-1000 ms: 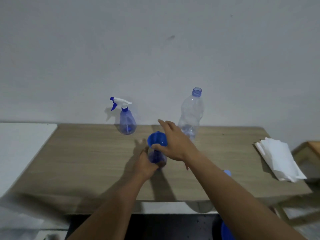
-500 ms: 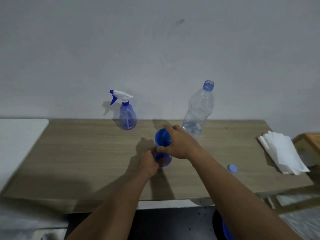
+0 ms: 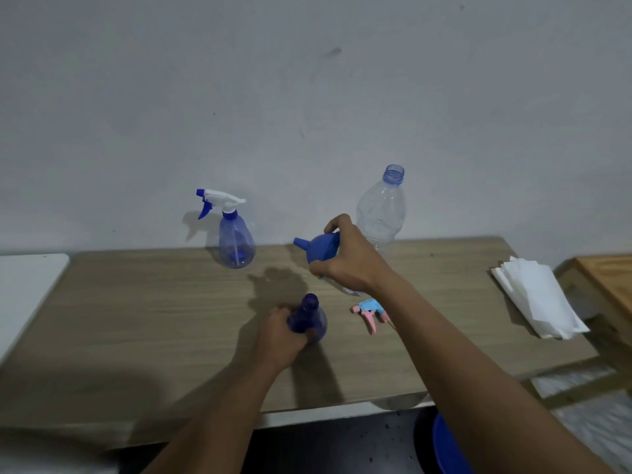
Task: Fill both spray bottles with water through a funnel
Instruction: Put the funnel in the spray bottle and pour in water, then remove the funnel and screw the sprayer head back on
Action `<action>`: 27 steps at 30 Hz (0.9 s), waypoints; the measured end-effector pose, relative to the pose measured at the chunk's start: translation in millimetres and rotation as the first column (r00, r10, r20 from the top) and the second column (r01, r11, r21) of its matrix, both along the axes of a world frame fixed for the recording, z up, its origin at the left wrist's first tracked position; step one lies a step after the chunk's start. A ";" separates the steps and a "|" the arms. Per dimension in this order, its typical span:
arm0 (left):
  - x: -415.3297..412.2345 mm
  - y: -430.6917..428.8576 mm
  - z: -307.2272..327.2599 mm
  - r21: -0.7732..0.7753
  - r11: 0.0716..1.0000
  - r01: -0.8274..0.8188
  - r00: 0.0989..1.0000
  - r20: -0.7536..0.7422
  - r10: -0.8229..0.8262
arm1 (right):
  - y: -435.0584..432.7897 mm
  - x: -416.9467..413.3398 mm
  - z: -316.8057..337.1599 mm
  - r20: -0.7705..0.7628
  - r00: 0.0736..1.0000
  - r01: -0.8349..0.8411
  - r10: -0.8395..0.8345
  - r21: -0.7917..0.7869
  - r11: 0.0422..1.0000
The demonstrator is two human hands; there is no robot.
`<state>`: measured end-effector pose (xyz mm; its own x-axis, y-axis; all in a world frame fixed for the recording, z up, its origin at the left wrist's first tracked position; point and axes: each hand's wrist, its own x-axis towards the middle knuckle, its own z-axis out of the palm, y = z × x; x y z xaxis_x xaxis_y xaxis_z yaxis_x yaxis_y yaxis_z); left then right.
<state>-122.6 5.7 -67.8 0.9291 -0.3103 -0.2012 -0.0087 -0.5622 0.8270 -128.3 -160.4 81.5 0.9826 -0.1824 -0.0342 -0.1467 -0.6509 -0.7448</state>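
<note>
The left hand point(image 3: 278, 331) is wrapped around the body of an uncapped blue spray bottle point(image 3: 309, 318) standing upright near the middle of the wooden table point(image 3: 136, 319). The right hand point(image 3: 350, 260) grips a blue funnel point(image 3: 318, 248) held in the air above the table, tilted with its spout pointing left. A pink and blue trigger head point(image 3: 371, 311) lies just right of the held bottle. Far left stands a second spray bottle point(image 3: 236, 239) with its white trigger on; a clear plastic bottle point(image 3: 383, 210) stands behind the right hand. White paper napkins point(image 3: 537, 299) lie far right.
</note>
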 end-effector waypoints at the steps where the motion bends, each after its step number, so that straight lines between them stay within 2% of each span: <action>1: -0.4 1.4 -1.5 0.009 1.000 0.000 1.000 0.017 0.000 | 2.2 3.7 -5.7 0.011 1.000 0.001 -0.001 0.024 1.000; 6: -2.7 6.4 -7.1 -0.036 0.999 -0.019 0.999 0.038 0.020 | 2.1 23.1 -52.6 0.000 1.000 0.013 -0.013 0.113 0.994; 12: -4.7 9.2 -11.5 -0.065 0.997 -0.039 0.996 0.080 0.045 | -7.2 39.6 -113.8 -0.060 0.997 0.056 -0.053 0.045 0.997; 16: -4.1 9.5 -13.6 -0.094 0.994 -0.048 0.994 0.095 0.057 | -8.7 41.2 -144.8 -0.106 0.994 -0.007 0.007 -0.004 1.000; 22: -6.3 12.9 -5.3 -0.045 0.999 -0.023 0.991 0.130 0.029 | -10.2 40.5 -171.0 -0.190 0.979 -0.091 0.070 -0.103 0.990; 27: -9.0 12.9 1.8 -0.070 0.997 -0.045 0.992 0.117 0.053 | -16.1 32.5 -154.7 -0.192 0.977 -0.107 0.088 -0.089 0.990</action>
